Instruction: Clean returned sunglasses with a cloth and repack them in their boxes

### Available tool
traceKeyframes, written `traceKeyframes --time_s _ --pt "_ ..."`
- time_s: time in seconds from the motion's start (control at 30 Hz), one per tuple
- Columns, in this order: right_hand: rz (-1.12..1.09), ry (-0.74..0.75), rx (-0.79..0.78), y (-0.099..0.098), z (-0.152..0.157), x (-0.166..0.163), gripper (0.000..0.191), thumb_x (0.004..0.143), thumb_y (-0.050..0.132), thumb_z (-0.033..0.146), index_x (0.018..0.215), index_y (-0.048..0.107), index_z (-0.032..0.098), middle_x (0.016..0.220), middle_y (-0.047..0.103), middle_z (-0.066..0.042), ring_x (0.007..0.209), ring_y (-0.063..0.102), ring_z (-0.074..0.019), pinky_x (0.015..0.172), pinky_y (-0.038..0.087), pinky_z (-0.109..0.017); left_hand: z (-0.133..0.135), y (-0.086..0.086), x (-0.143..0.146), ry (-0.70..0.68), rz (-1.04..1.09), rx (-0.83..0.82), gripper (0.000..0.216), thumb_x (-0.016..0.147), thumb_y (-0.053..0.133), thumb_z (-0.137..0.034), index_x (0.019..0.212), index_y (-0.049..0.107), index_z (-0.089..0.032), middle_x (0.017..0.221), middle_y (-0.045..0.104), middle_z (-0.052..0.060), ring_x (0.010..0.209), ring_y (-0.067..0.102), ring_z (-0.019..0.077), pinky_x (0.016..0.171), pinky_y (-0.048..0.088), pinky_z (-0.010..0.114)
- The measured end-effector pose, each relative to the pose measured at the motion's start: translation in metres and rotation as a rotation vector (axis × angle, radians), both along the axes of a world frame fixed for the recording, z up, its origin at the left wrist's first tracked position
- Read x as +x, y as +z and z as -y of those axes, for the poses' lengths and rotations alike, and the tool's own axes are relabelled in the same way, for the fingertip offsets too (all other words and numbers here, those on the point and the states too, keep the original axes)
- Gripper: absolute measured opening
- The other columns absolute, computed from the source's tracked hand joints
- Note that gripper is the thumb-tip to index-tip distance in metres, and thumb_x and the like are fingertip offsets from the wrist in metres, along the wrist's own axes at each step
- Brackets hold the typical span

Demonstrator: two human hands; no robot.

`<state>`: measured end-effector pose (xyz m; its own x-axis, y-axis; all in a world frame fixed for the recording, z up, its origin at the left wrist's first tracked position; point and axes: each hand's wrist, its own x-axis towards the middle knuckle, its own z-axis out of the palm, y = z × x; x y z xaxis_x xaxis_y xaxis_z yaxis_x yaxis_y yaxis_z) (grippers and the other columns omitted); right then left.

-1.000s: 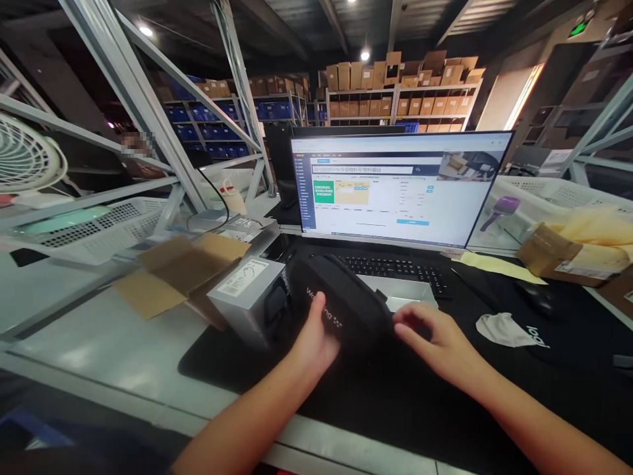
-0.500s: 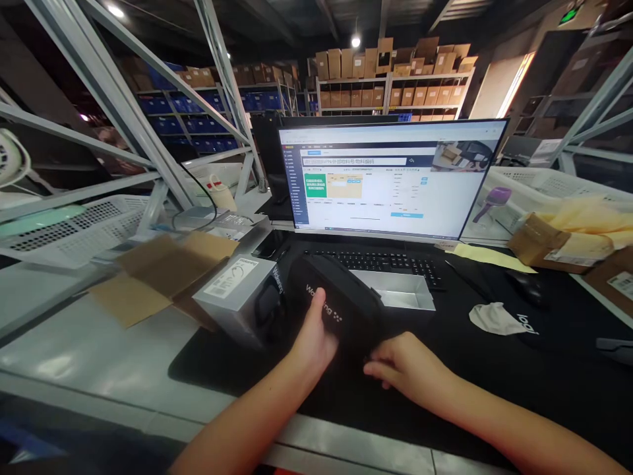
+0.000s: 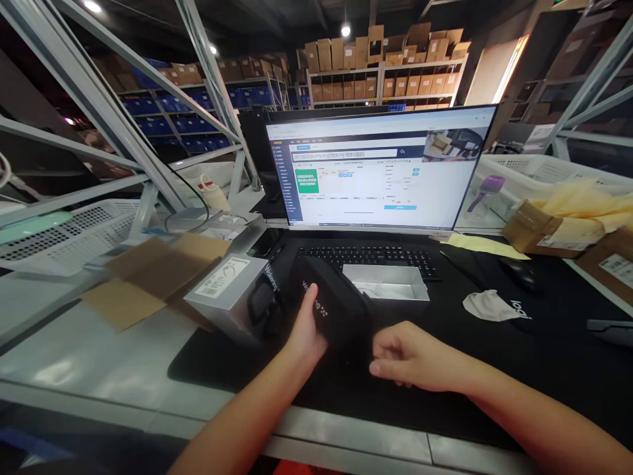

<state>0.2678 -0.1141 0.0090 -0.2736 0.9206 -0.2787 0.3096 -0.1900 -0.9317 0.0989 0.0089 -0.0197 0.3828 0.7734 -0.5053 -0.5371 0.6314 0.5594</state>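
My left hand grips a black carrying case with white lettering and a cluster of dots, its thumb pressed on the printed face. Close to the case's right edge is my right hand, its fingers curled together; whatever they pinch, if anything, is hidden. A grey printed product box with a white label stands just left of the case. Behind the case lies an open silver box tray, and an opened cardboard carton with raised flaps sits farther left.
A monitor stands behind a black keyboard. To the right, a light cloth pouch and a mouse rest on the black desk mat. Cardboard boxes line the right side; a white basket is at left.
My right hand has drawn slightly away from the case's edge, with its fingers curled tighter. The left hand still holds the case, now turned slightly. The view has shifted a little.
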Motion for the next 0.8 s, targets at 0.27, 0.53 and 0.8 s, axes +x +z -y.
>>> traceKeyframes --time_s 0.27,0.53,0.8 --pt "-0.085 -0.029 0.041 0.028 0.009 0.028 0.039 0.085 0.07 0.047 0.067 0.054 0.017 0.056 0.048 0.004 0.048 0.044 -0.0078 0.043 0.032 -0.017 0.01 0.008 -0.003 -0.067 -0.009 -0.063 0.043 0.095 0.06 -0.038 0.126 0.065 -0.008 0.112 0.076 0.017 0.11 0.071 0.0312 0.105 0.054 0.047" --pt "-0.259 -0.233 0.051 0.04 0.01 0.056 0.046 0.081 0.075 0.052 0.065 0.049 0.017 0.05 0.041 0.007 0.042 0.026 -0.0038 0.037 0.018 -0.015 0.027 -0.005 -0.011 -0.398 -0.039 0.356 0.079 0.051 0.097 -0.044 0.117 0.066 -0.016 0.114 0.074 0.014 0.114 0.068 0.0373 0.104 0.053 0.049" --pt "-0.27 -0.292 0.11 0.039 0.001 0.057 0.051 0.083 0.072 0.056 0.062 0.045 0.018 0.051 0.039 0.006 0.045 0.028 -0.0047 0.04 0.019 -0.017 -0.006 0.012 -0.021 -1.135 -0.125 0.852 0.088 0.052 0.096 -0.044 0.129 0.063 -0.016 0.127 0.068 0.013 0.12 0.063 0.0357 0.108 0.047 0.051"
